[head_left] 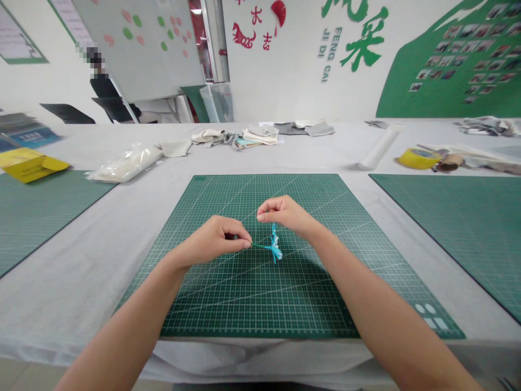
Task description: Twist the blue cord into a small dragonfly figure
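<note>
A small blue flower with white bead-like specks (275, 247) on a thin green stem (259, 246) is held above a green cutting mat (228, 304). My left hand (220, 237) pinches the stem between thumb and forefinger, with the blossom pointing to the right. My right hand (287, 214) is closed in a pinch just above the flower, its thumb and forefinger pressed together. One blue petal rises to the underside of the right hand. Whether those fingertips grip a petal, a thread or nothing cannot be seen.
More cutting mats lie at left (52, 206) and right (456, 228). Behind stand a clear plastic bag (126, 163), a yellow box (30, 164), fabric pieces (260, 134), a white roll (380, 147) and yellow tape (419, 158). A person (103, 87) sits at far left.
</note>
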The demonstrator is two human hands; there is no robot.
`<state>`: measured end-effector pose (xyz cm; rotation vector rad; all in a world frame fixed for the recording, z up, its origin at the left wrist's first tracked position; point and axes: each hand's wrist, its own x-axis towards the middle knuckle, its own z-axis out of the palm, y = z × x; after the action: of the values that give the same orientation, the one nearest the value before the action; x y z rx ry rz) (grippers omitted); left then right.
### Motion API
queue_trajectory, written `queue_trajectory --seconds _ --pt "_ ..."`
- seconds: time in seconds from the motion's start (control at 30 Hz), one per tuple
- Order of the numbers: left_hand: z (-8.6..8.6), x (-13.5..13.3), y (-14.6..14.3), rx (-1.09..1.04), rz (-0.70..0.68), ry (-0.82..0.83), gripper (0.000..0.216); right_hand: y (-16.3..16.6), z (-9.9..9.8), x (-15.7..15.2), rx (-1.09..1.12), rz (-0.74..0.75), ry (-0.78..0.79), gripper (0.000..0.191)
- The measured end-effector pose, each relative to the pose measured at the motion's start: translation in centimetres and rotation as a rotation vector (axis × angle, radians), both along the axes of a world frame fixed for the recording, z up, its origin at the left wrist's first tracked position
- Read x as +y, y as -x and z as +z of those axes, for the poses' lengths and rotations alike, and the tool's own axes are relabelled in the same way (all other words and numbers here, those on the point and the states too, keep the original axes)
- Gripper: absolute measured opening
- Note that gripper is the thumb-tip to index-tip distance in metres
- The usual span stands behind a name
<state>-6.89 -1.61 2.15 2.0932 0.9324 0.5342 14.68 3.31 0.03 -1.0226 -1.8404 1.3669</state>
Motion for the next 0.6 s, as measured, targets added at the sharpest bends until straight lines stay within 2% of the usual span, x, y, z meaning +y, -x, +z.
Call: queue_trajectory --seconds 0.27,0.4,0.6 --pt "0.4 0.0 0.3 -0.086 0.088 0.037 0.018 0.0 -0.8 0.3 0.154 0.002 0.251 0.019" --pt "0.4 0.1 0.3 -0.115 0.132 0.070 0.017 0.2 -1.3 0.3 0.207 0.020 0.283 0.018" --pt "0.0 0.2 0.4 -0.192 0.270 0.125 0.018 0.6 -1.7 0.2 0.134 0.005 0.291 0.018"
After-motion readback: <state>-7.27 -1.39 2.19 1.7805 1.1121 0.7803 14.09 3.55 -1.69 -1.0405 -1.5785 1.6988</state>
